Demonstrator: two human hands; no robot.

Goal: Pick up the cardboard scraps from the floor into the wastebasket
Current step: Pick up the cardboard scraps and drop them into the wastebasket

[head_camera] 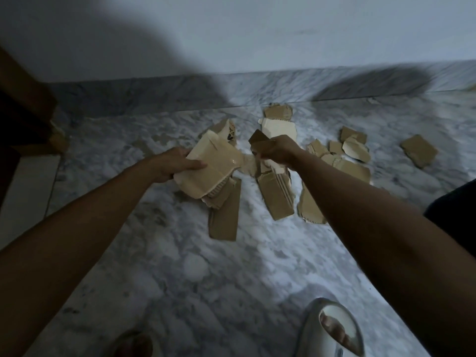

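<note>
My left hand [173, 164] grips a stack of pale cardboard scraps [206, 168] held above the marble floor. A small brown scrap [258, 139] is pinched in my right hand [279, 150], just right of the stack. Several more scraps lie below and beyond: a long brown strip [224, 217], a ribbed piece [277, 197], a pale piece [279, 128] near the wall, a cluster [347, 148] to the right, and a lone square [418, 150] at the far right. No wastebasket is in view.
The marble floor [180, 266] meets a marble skirting and white wall [257, 34] behind the scraps. Dark wooden furniture [23, 112] stands at the left. My feet in sandals [332, 331] are at the bottom edge.
</note>
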